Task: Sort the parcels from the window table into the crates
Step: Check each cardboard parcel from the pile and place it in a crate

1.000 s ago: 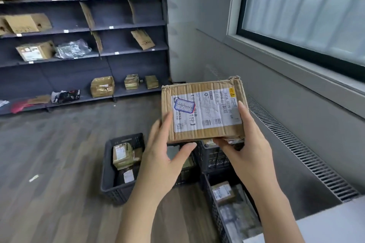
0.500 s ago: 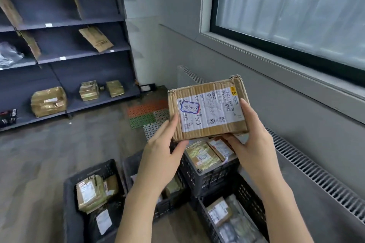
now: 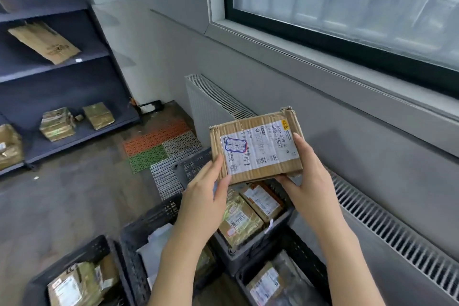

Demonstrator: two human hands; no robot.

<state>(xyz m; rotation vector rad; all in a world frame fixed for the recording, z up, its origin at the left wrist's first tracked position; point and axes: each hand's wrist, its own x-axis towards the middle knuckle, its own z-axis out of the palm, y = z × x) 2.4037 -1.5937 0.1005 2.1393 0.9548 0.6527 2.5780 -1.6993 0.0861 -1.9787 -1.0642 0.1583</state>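
Note:
I hold a flat brown cardboard parcel (image 3: 257,148) with a white shipping label and a blue stamp up in front of me, label facing me. My left hand (image 3: 203,204) grips its lower left corner, thumb on the front. My right hand (image 3: 310,181) grips its right edge and lower right corner. Below the parcel stand several dark plastic crates: a grey one (image 3: 250,247) with taped parcels directly under it, a black one (image 3: 141,238) to its left with white packets, one (image 3: 39,283) at the bottom left, and one (image 3: 308,271) at the bottom right.
A long radiator (image 3: 397,231) runs under the window (image 3: 347,7) on the right. Dark blue shelving (image 3: 49,72) with brown parcels fills the left wall. Coloured perforated mats (image 3: 159,146) lie on the floor beyond the crates. Bare wooden floor (image 3: 62,206) spreads to the left.
My view has swung right and down, so the crates lie closer below the parcel. Both hands keep the same hold, and the parcel sits slightly lower over the grey crate.

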